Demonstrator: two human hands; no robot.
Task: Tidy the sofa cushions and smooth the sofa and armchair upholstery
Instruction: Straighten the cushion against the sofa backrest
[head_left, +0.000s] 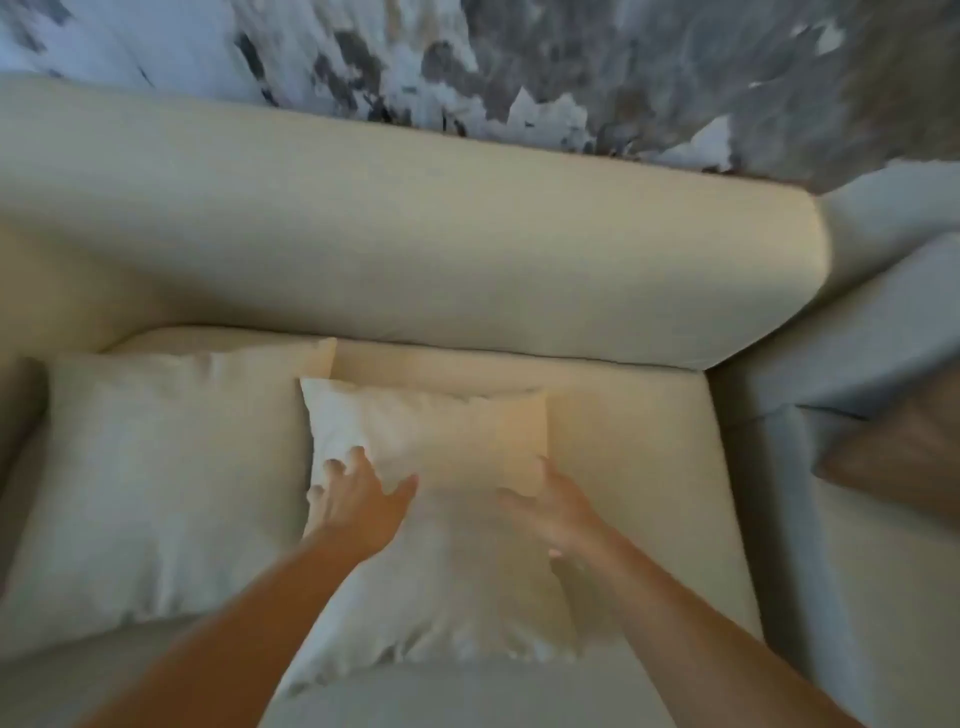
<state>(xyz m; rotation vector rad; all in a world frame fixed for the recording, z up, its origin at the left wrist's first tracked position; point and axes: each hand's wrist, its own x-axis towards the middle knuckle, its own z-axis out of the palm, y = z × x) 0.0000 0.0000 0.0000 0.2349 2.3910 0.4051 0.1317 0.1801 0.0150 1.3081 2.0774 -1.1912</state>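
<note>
A cream sofa fills the view, its broad backrest (415, 234) running across the middle. Two cream cushions lie on the seat. The larger cushion (156, 478) is at the left. The smaller cushion (441, 571) lies in the middle, overlapping the larger one's right edge. My left hand (358, 504) is spread over the smaller cushion's left edge, fingers apart. My right hand (556, 509) reaches to its right edge with fingers apart; whether it grips the cushion is unclear through the blur.
Bare seat (649, 467) shows to the right of the smaller cushion. A pale grey armchair or sofa section (883, 338) adjoins on the right, with a brown cushion (898, 467) on it. Behind the backrest is a grey-and-white mottled surface (467, 62).
</note>
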